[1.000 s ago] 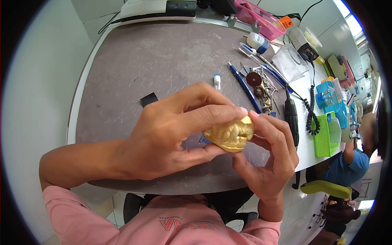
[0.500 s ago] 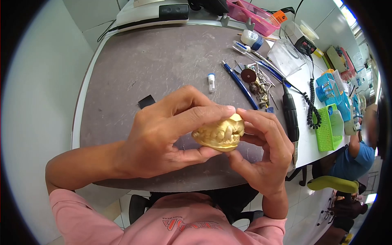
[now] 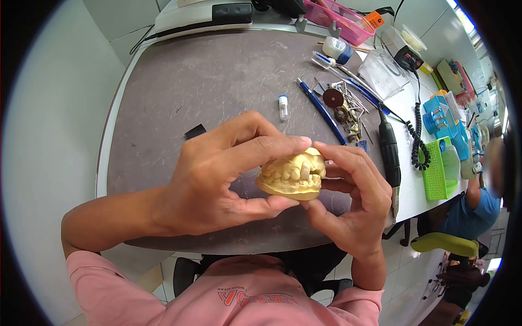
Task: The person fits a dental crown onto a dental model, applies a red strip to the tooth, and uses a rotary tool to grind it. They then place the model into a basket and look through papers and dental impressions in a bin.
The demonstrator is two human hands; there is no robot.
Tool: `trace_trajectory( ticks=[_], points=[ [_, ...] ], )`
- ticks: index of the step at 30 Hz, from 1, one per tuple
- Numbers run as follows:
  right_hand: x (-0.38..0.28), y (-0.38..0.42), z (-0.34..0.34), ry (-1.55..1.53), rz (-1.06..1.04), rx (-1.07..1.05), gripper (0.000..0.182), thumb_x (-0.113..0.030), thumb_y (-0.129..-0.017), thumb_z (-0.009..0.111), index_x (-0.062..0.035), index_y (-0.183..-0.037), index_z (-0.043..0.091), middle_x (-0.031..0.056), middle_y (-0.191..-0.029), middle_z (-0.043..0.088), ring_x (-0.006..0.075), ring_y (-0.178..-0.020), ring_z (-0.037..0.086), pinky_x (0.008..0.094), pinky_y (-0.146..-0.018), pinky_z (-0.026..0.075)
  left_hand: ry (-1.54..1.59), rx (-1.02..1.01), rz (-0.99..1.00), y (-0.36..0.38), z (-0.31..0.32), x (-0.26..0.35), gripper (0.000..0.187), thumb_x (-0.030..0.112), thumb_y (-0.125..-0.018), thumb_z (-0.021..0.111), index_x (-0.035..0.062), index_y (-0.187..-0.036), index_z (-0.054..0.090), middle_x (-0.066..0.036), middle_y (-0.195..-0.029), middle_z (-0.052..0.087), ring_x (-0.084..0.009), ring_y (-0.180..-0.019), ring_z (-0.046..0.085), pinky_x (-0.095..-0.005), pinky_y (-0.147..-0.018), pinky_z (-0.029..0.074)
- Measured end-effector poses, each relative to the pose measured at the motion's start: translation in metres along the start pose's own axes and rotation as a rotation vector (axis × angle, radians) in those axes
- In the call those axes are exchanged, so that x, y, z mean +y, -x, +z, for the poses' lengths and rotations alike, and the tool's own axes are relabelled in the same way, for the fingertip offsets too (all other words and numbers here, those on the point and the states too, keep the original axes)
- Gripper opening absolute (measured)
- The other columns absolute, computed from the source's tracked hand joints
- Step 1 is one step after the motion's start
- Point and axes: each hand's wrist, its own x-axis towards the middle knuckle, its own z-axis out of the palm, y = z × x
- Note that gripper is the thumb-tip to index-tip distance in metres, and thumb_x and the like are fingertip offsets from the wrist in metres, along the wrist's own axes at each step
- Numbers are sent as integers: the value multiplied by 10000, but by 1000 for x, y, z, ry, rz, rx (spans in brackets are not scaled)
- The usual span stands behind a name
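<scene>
A yellow plaster dental model [image 3: 291, 176], its upper and lower teeth together, is held above the near part of the work table. One tooth near its front looks paler and greyer than the rest. My left hand [image 3: 217, 171] grips its left side, with a finger along the top and the thumb beneath. From the right, my right hand [image 3: 356, 195] closes on the model with a finger at the top edge and the thumb at the lower edge. The model's back is hidden from view.
Beyond my hands on the brown table mat [image 3: 163, 87] are a small capped vial [image 3: 283, 107], a black square piece [image 3: 194, 131] and a blue pen [image 3: 321, 111]. Rotary burs and discs [image 3: 342, 108] lie beside a black handpiece [image 3: 389, 149]. A green basket [image 3: 437, 174] stands right; a person [image 3: 470, 209] sits beyond.
The dental model has tipped slightly in my hands, so its teeth show more clearly. Both hands keep their hold, and the view has shifted a little.
</scene>
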Motion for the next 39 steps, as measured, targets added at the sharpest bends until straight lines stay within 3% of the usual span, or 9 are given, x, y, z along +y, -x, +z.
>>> trace_trajectory(
  ticks=[12,23,39],
  points=[
    [-1,0,-3,-45,72,-51,550,41,-676,748,16,-1210,619,141,-1077,637,189,-875,693,304,-740,618,-12,3,-16,0,1,-1,595,259,-654,878,21,-1163,683,-75,-860,610,-148,-753,591,-258,-648,495],
    [4,-1,1,-58,46,-43,564,83,-683,725,15,-1227,597,151,-1128,611,220,-915,697,320,-778,620,-21,17,1,0,3,-2,591,115,-608,865,37,-1165,682,-66,-868,592,-159,-760,572,-266,-652,488],
    [1,0,2,-15,19,-18,552,73,-676,736,4,-1210,613,152,-1129,605,209,-926,677,322,-788,622,-9,20,21,0,5,-1,597,99,-616,859,46,-1181,674,-69,-896,598,-164,-782,587,-270,-667,496]
  ],
)
